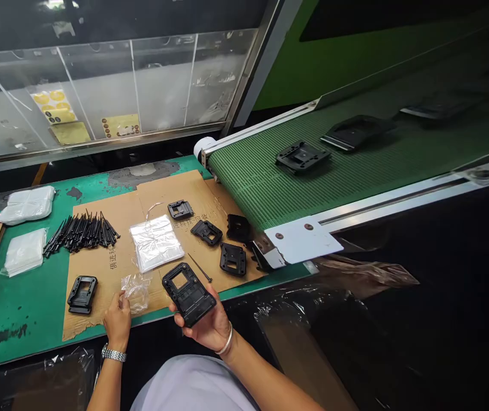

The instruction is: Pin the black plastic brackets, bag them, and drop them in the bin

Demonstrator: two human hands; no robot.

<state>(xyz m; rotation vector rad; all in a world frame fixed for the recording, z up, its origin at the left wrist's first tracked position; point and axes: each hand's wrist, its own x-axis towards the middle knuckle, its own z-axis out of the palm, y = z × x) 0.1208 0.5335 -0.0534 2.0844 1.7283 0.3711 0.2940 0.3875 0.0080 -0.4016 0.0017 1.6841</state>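
The person's hands were at the near edge of a green workbench (21,339), over a sheet of brown cardboard (171,191). The right hand (210,322) lay palm up, its fingers (182,322) curled beneath a black plastic frame (188,294) and its thumb against the lower edge, holding the frame tilted just above the bench edge. The left hand (118,322) was nearly closed, with thumb and fingers pinching a crumpled clear plastic bag (136,292) on the cardboard. Both forearms reached forward from the body. Several more black frames (206,232) lay on the cardboard beside a silvery plastic pack (156,244) and a heap of black pins (81,233). Others sat on a green mesh conveyor belt (244,182) to the right.
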